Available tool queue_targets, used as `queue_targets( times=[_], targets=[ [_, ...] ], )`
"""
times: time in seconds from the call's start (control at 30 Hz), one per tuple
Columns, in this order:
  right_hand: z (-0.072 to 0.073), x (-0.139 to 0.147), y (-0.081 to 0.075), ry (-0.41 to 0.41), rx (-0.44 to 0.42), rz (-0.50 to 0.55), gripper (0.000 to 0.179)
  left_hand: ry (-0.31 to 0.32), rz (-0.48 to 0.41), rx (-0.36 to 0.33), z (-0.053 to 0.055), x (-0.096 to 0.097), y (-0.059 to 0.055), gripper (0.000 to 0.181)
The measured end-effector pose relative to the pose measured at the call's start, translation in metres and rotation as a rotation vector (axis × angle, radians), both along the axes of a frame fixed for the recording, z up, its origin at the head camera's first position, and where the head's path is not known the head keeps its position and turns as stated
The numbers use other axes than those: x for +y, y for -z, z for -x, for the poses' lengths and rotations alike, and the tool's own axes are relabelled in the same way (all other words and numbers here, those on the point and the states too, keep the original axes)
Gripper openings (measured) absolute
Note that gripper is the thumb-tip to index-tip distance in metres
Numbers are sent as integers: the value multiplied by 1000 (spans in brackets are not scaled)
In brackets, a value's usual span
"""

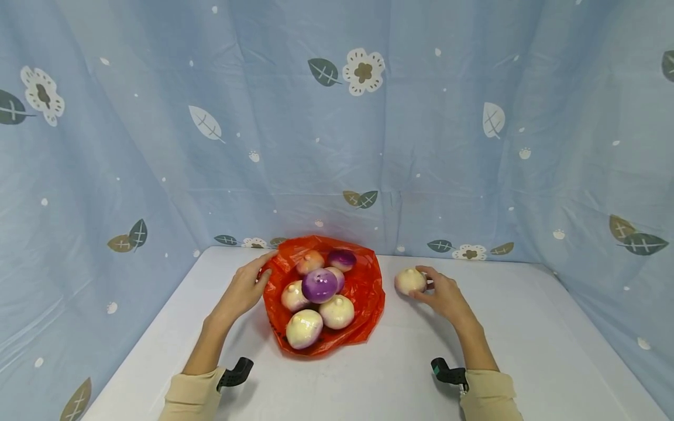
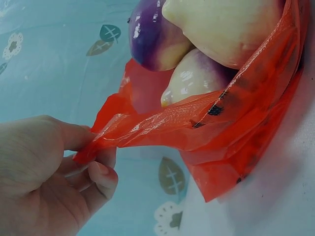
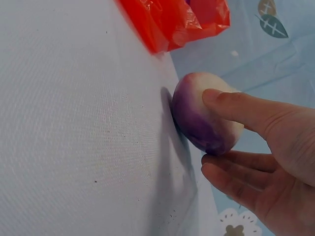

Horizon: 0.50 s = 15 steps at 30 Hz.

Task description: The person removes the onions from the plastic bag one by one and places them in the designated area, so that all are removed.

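Observation:
A red plastic bag (image 1: 363,292) lies spread on the table with several purple-and-cream turnips (image 1: 337,311) inside, one deep purple turnip (image 1: 319,286) on top. My left hand (image 1: 246,289) pinches the bag's left rim between thumb and fingers, the film (image 2: 147,129) pulled taut in the left wrist view. To the right of the bag, my right hand (image 1: 442,292) grips a single turnip (image 1: 409,282) by its right side. In the right wrist view the thumb lies across this turnip's (image 3: 197,110) pale part, the fingers beneath; whether it touches the table I cannot tell.
The white table (image 1: 358,386) reaches back to a blue patterned curtain (image 1: 295,146), which also hangs at both sides. A black wrist mount (image 1: 237,372) sits on the left forearm, another mount (image 1: 447,372) on the right.

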State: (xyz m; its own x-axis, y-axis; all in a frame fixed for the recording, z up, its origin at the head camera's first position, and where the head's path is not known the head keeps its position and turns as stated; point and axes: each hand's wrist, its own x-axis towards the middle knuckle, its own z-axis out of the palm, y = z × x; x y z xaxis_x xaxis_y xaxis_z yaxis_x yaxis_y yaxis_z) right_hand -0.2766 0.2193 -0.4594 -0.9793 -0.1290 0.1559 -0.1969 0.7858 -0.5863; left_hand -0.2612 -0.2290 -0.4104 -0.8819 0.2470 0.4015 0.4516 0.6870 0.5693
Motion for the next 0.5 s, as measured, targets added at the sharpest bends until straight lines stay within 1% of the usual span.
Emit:
queue_targets(
  times=[0.23, 0.5],
  targets=[
    [2, 0, 0, -9, 9, 15, 63, 1, -4, 2, -1, 0, -1, 46],
    [0, 0, -1, -4, 3, 17, 63, -4, 5, 2, -1, 1, -2, 45]
  ],
)
